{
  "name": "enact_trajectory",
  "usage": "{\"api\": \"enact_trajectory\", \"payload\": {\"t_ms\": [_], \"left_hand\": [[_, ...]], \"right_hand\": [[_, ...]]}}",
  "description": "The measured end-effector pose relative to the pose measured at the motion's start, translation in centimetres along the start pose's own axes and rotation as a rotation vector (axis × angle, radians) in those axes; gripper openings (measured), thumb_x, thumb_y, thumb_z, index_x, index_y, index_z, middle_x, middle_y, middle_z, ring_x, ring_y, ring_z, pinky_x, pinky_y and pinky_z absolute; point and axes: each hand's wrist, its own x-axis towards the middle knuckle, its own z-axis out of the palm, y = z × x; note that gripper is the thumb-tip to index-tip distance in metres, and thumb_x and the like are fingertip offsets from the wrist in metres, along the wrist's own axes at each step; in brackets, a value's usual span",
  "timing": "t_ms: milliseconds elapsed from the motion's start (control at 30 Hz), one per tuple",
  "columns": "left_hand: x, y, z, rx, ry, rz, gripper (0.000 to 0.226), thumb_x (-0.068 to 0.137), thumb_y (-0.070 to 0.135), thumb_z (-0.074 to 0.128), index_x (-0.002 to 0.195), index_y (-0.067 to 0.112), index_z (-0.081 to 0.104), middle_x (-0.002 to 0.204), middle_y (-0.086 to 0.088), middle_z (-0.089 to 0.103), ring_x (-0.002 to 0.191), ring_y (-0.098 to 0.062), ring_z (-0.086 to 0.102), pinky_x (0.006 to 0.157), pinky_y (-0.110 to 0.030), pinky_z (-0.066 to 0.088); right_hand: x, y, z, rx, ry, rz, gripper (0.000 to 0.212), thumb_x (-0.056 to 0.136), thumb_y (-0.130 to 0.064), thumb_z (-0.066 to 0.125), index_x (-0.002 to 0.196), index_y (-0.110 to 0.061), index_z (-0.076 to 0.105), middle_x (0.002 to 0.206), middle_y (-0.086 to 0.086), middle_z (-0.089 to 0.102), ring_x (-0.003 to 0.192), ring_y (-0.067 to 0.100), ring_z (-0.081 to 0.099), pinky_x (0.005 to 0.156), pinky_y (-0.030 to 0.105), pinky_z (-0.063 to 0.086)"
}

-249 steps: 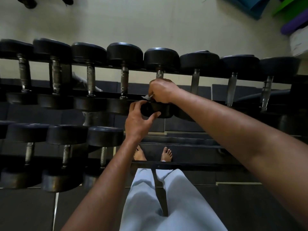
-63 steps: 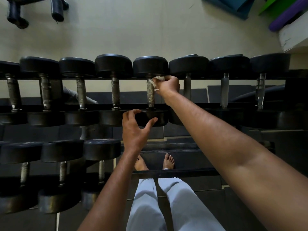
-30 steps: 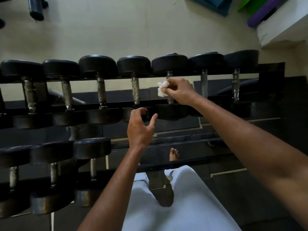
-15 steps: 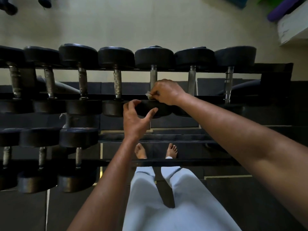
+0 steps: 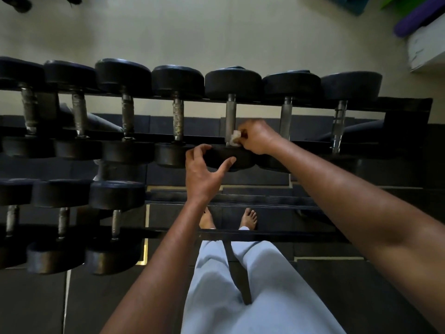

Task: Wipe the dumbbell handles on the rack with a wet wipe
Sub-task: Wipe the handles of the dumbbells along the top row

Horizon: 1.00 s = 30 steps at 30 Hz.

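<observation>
Several black dumbbells lie side by side on the top tier of a dark rack (image 5: pixel 407 106), metal handles pointing away from me. My right hand (image 5: pixel 256 136) pinches a crumpled white wet wipe (image 5: pixel 234 138) against the near end of one smooth handle (image 5: pixel 230 116), right of centre. My left hand (image 5: pixel 204 172) cups the near black head (image 5: pixel 231 159) of that same dumbbell, fingers over its top and thumb underneath.
A lower tier at left carries three more dumbbells (image 5: pixel 115 208). My bare feet (image 5: pixel 249 218) stand under the rack on dark floor mats. Purple and green rolled mats (image 5: pixel 416 18) and a white ledge (image 5: pixel 426 47) sit at the top right.
My right hand has shifted slightly on the handle's near end, so more of the white wipe shows. The left hand still cups the same dumbbell head.
</observation>
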Motion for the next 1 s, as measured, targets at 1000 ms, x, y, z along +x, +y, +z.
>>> {"api": "enact_trajectory", "payload": {"t_ms": [1000], "left_hand": [[0.6, -0.1, -0.5, 0.035, -0.054, -0.006, 0.076, 0.079, 0.072, 0.083, 0.133, 0.029, 0.051, 0.131, 0.007, 0.045, 0.117, -0.012, 0.057, 0.101, -0.027, 0.056]], "right_hand": [[-0.1, -0.4, 0.5, -0.1, 0.15, -0.217, 0.022, 0.102, -0.034, 0.067, 0.122, -0.028, 0.074, 0.12, -0.005, 0.067, 0.104, 0.016, 0.061, 0.087, 0.035, 0.052]]}}
